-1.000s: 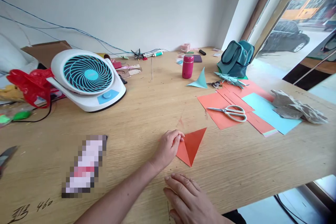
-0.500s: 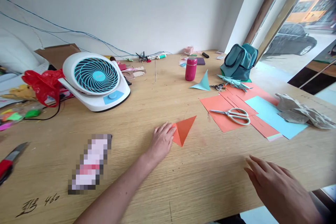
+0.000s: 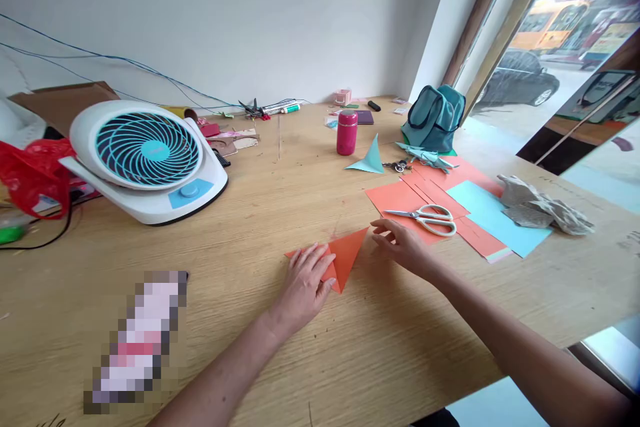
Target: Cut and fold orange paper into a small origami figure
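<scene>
A folded orange paper triangle [image 3: 349,255] lies on the wooden table, one point toward me. My left hand [image 3: 306,279] rests flat across its left part, fingers spread, and hides some of it. Close beside the triangle's right tip is my right hand [image 3: 393,239], its fingers bent and slightly apart with nothing visible between them; whether a fingertip touches the paper is hard to say. Just past the right hand, white-handled scissors [image 3: 434,219] lie on orange paper sheets [image 3: 387,200]. A light blue folded paper piece [image 3: 370,157] stands farther back.
A white and blue fan [image 3: 150,153] stands at left, near a red plastic bag [image 3: 35,180]. A blurred-out object [image 3: 137,340] lies front left. Toward the back are a pink flask [image 3: 347,133] and a teal bag [image 3: 434,119]. Blue paper [image 3: 520,230] and crumpled grey material [image 3: 545,205] lie at right.
My right hand has moved from the front right up to the triangle's right tip. My left hand still lies on the paper. The view has turned a little to the right.
</scene>
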`<state>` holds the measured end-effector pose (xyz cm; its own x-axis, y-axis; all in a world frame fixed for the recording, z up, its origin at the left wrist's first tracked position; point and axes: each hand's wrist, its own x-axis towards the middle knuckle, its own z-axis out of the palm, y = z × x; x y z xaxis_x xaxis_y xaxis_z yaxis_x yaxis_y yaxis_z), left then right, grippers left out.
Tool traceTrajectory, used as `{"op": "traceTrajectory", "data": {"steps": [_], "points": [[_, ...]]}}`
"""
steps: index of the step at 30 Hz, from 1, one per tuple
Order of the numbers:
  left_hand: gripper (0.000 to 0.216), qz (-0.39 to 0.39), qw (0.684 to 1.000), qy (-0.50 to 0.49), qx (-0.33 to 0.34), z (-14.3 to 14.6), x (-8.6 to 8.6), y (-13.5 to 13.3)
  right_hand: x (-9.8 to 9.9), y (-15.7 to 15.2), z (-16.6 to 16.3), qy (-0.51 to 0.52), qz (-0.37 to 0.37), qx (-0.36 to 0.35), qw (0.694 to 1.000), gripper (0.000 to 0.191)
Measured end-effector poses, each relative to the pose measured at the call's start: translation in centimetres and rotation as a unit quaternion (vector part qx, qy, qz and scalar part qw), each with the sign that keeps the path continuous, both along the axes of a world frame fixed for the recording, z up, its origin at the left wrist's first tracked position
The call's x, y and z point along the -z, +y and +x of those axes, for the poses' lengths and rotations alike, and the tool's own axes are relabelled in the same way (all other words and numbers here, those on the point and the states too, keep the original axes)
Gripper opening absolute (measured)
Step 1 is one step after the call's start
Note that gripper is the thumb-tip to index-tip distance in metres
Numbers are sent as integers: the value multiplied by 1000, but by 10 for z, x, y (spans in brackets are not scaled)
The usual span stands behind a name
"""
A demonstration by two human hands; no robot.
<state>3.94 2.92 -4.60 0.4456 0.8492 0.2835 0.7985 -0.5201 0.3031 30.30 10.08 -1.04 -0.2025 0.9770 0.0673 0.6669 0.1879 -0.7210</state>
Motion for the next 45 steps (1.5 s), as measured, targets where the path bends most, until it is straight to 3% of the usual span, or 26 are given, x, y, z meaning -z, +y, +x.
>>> {"op": "traceTrajectory", "data": {"steps": [4,8,20,24,29,35,45], "points": [[43,4,999,-1,-36,-1,1,12,8,23,-20,49,-30,-5,998,21],[45,4,999,-50,-11,-3,-7,15,6,35,-32,119,-64,-25,991,16],[41,5,998,-57,-21,-1,-22,13,-10,13,-35,222,-151,-146,952,35],[37,-21,996,-83,-13,3,-23,3,-16,10,-19,200,-157,-152,955,37],[40,-77,994,-73,11,9,-14,-4,-5,-1,-2,104,-130,-109,980,20],[34,-46,998,-35,26,8,-14,-2,4,-9,-2,62,-97,-83,990,17],[26,15,995,4,99,-1,-18,6,-1,-11,-6,49,-97,-82,991,18]]}}
